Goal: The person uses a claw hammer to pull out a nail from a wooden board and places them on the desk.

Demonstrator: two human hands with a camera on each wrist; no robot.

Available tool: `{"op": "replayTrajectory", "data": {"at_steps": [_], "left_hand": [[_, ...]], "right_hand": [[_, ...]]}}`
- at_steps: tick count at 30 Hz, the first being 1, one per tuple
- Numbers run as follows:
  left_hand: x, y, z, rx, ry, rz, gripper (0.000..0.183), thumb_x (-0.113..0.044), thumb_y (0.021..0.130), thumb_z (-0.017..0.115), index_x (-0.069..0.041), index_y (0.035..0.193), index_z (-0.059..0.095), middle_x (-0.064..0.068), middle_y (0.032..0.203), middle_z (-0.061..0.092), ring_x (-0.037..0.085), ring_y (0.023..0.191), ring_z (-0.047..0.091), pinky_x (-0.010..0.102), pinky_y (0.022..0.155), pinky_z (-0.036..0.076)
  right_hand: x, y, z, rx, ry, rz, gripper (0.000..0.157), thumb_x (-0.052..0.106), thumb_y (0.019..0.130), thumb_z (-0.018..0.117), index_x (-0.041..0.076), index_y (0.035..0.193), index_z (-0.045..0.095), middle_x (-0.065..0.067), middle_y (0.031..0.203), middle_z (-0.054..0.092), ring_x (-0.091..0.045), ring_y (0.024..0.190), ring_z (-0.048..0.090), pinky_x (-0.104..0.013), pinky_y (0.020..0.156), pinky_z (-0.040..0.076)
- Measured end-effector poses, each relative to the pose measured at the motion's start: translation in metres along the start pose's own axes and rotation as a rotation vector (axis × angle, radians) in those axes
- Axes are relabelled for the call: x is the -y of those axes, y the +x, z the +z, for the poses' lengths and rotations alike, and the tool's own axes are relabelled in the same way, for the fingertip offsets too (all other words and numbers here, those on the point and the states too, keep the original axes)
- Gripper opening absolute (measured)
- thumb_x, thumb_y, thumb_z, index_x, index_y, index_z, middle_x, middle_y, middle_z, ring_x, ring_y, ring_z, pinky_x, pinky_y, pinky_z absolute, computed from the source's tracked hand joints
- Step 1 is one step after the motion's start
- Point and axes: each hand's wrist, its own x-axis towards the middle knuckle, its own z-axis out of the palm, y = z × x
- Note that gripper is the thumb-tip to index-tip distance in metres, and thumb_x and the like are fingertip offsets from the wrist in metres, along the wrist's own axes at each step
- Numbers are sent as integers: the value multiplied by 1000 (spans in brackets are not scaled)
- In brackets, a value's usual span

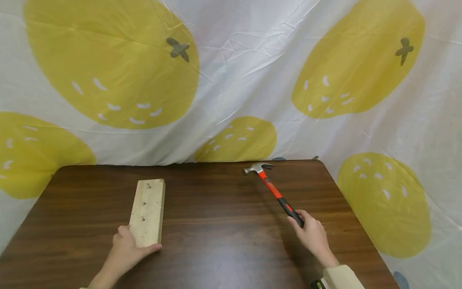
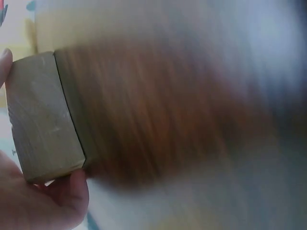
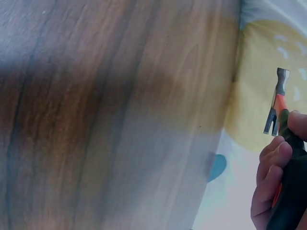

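Note:
A pale wooden block [image 1: 147, 208] is at the left of the brown table, its long side running away from me. Three nails show along its upper face, the farthest one visibly leaning. My left hand [image 1: 124, 251] grips its near end, thumb at the right corner and fingers at the left side. In the left wrist view, the block's end face [image 2: 45, 115] sits between thumb and fingers. My right hand [image 1: 313, 235] holds a claw hammer [image 1: 270, 182] by the end of its black and red handle. The steel head points away, toward the back edge; fingers curl round the grip [image 3: 292, 187].
The dark wood-grain table [image 1: 216, 233] has rounded back corners. Behind it and along its right side hangs a white cloth [image 1: 234, 80] printed with large yellow fruits. A dark band with a green spot [image 1: 318, 284] shows at the right wrist.

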Motion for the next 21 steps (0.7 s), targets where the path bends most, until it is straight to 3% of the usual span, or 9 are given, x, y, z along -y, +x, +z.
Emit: {"op": "replayTrajectory", "data": {"at_steps": [8,12,21], "left_hand": [[-21,-4,23,-49,26,32,107,-61,49,79,13,110,30,25,93,43,33,82,44,37,59,42],[-33,-7,35,-61,27,47,104,-59,48,80,11,108,31,25,91,44,33,82,45,40,60,44],[-58,-10,49,-38,62,44,96,-58,46,81,7,97,33,22,85,42,31,76,45,40,54,44]], "right_hand": [[7,-3,-2,6,5,-30,32,27,82,67,7,106,62,1,64,54,-10,44,38,-26,40,28],[7,-4,0,6,10,-29,31,27,82,67,8,105,62,2,64,53,-10,44,36,-26,40,28],[7,-4,0,5,11,-37,32,31,82,66,9,105,62,4,62,49,-9,44,36,-25,41,28]]}}
